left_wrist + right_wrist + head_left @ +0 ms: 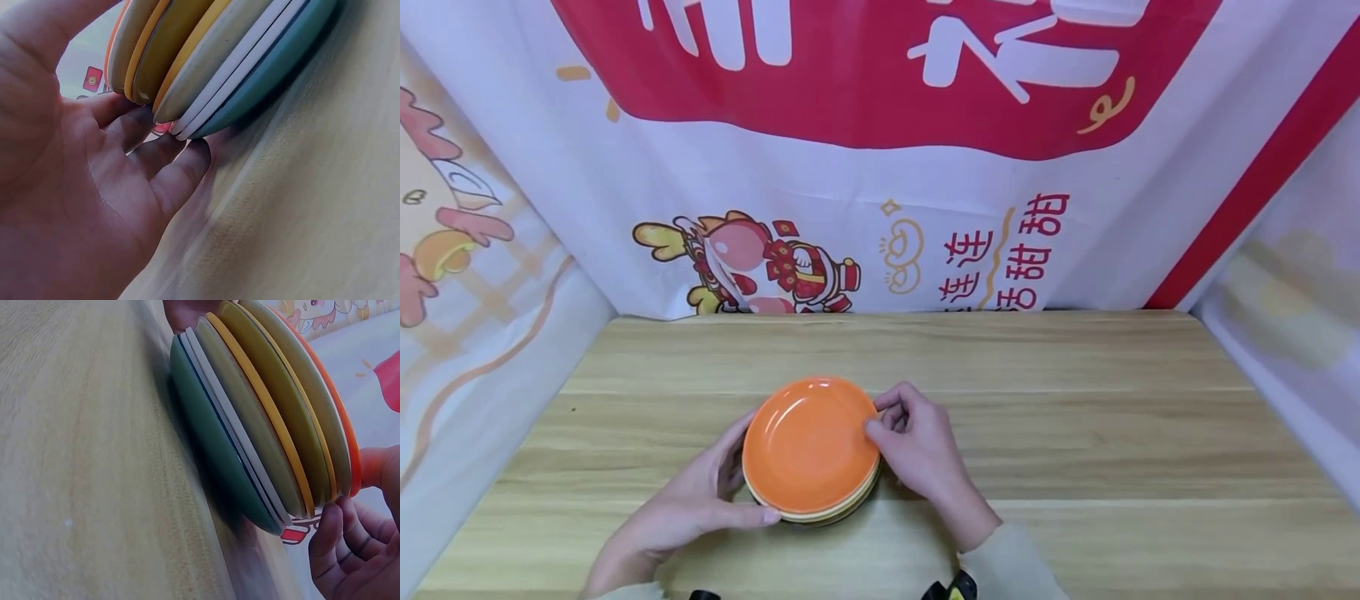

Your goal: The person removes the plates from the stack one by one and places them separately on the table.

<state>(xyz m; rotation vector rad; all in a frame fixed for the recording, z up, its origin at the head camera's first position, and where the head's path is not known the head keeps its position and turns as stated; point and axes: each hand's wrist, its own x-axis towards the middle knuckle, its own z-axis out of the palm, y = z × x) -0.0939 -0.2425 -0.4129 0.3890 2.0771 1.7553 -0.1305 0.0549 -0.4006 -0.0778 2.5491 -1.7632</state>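
An orange plate (812, 446) lies on top of a stack of small plates on the table. Below it, the right wrist view shows yellow-rimmed plates (259, 394), a white-rimmed plate (231, 425) and a green plate (212, 444) at the bottom. My left hand (696, 498) holds the stack's left side, thumb at the front edge and curled fingers against the rims in the left wrist view. At the right rim, my right hand (921, 442) pinches the orange plate, thumb on its top and fingertips at the edge beneath.
A wood-grain table (1105, 450) carries the stack. Behind it hangs a white and red printed cloth (865, 192) with cartoon figures and characters. Cloth side walls (512, 333) stand at the left and right.
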